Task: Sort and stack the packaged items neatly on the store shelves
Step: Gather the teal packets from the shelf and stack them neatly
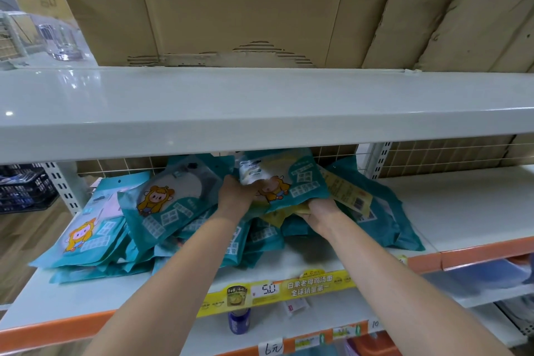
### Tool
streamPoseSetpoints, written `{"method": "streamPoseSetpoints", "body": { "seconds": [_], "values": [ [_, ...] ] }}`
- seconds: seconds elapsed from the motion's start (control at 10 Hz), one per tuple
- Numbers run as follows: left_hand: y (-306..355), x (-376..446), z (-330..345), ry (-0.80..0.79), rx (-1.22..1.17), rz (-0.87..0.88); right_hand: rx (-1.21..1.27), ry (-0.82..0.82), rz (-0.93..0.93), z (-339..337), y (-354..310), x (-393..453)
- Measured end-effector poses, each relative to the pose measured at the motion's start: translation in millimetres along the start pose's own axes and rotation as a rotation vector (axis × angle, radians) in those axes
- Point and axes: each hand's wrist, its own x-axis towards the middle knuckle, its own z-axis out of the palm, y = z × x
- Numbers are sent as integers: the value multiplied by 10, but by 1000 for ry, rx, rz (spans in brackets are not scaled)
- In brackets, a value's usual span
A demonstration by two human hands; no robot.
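Fingers of the left hand (235,193) curl over the top edge of a teal cartoon-printed packet (284,182), while the right hand (319,211) grips it from beneath, over a yellowish pack. The packet is raised above a loose heap of teal packets (161,211) on the middle shelf (462,211), close under the shelf above (260,113). The slick pouches lean unevenly; any nudge risks sliding the left stack over the orange shelf edge (52,326).

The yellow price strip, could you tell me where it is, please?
Head view: the yellow price strip runs along the middle shelf's orange front edge, between the forearms, below the teal packets.
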Motion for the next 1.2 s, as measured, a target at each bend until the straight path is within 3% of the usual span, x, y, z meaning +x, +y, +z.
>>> {"method": "streamPoseSetpoints", "body": {
  "seconds": [0.2,0.3,0.4,0.5,0.6,0.8,1.2],
  "values": [
    [4,83,-1,-219,-429,-273,-210,61,-63,-37,-21,-28],
    [118,-100,-144,-148,-478,-198,-376,93,-113,-134,16,-6],
    [101,-153,-300,-89,-557,-82,-464,224,-75,-246,32,-2],
    [3,-166,-480,-11,-625,-30,-407,339,-29,-299,11,-13],
    [-61,-306,-648,15,-654,-19,-538,325,17,-332,-15,67],
    [-212,-353,-617,9,-642,23,-292,421,-18,-541,70,-33],
    [-160,-715,133,-42,-568,1,-155,352,-149,-1348,-36,-316]
  ]
}}
